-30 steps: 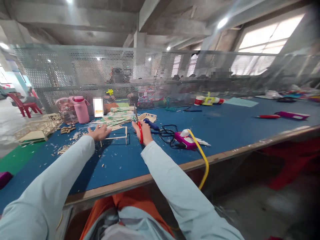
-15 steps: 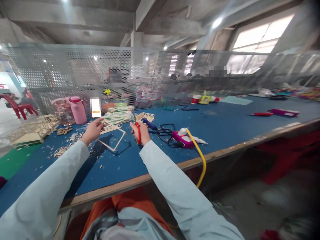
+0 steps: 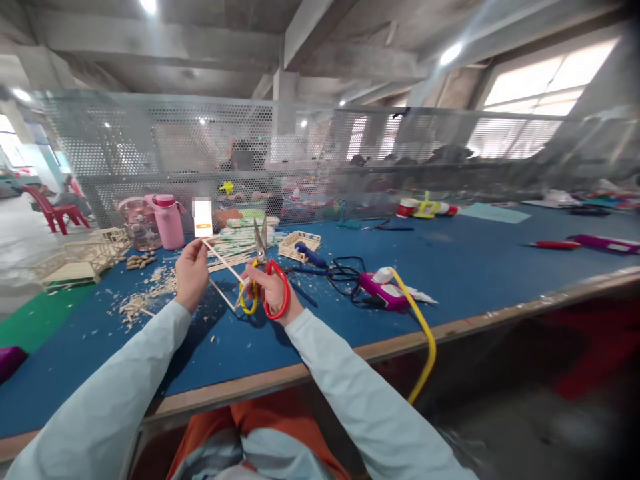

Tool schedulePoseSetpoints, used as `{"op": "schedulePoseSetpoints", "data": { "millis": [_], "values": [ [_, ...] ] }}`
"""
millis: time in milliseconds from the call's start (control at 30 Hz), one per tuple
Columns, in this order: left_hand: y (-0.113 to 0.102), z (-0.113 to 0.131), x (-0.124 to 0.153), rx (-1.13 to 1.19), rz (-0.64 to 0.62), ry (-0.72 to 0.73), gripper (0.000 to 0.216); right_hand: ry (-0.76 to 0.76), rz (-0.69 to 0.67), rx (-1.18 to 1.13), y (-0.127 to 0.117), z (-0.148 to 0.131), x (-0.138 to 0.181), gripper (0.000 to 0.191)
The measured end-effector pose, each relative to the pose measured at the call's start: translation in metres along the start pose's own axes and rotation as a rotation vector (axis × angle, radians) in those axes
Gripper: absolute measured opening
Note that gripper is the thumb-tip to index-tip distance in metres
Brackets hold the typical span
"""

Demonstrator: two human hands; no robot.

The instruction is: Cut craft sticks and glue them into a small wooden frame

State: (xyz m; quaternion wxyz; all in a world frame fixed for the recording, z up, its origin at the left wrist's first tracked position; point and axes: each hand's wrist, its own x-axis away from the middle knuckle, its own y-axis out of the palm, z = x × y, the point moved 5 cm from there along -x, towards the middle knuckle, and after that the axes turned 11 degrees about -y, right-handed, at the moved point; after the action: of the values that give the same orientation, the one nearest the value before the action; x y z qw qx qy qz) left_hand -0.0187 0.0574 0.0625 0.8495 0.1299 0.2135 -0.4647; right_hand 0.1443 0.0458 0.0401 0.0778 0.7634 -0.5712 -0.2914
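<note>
My left hand (image 3: 191,272) is closed on a small frame of thin wooden sticks (image 3: 223,273), lifted above the blue table (image 3: 450,267). My right hand (image 3: 270,288) grips red and yellow handled scissors (image 3: 262,280), blades pointing up and slightly apart, right beside the frame. Wood chips (image 3: 145,297) lie scattered on the table left of my hands.
A purple glue gun (image 3: 383,288) with a yellow cord (image 3: 425,340) lies to the right, black cables (image 3: 345,270) beside it. A pink bottle (image 3: 169,220), stick bundles (image 3: 240,235) and stick models (image 3: 80,257) stand behind. A perforated metal screen (image 3: 310,160) runs along the table's far side.
My left hand lifted the stick frame off the table and brought it toward me. My right hand raised the scissors upright next to the frame.
</note>
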Motion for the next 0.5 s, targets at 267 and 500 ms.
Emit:
{"op": "schedulePoseSetpoints", "data": {
  "millis": [267,500],
  "values": [
    [-0.007,0.004,0.026,-0.092,0.176,-0.107,0.021,-0.011,0.218,-0.093,-0.003,0.001,0.0,0.041],
    [-0.021,0.019,0.053,-0.167,0.096,-0.094,0.012,-0.005,0.401,-0.097,-0.009,0.014,-0.003,0.038]
  ]
}}
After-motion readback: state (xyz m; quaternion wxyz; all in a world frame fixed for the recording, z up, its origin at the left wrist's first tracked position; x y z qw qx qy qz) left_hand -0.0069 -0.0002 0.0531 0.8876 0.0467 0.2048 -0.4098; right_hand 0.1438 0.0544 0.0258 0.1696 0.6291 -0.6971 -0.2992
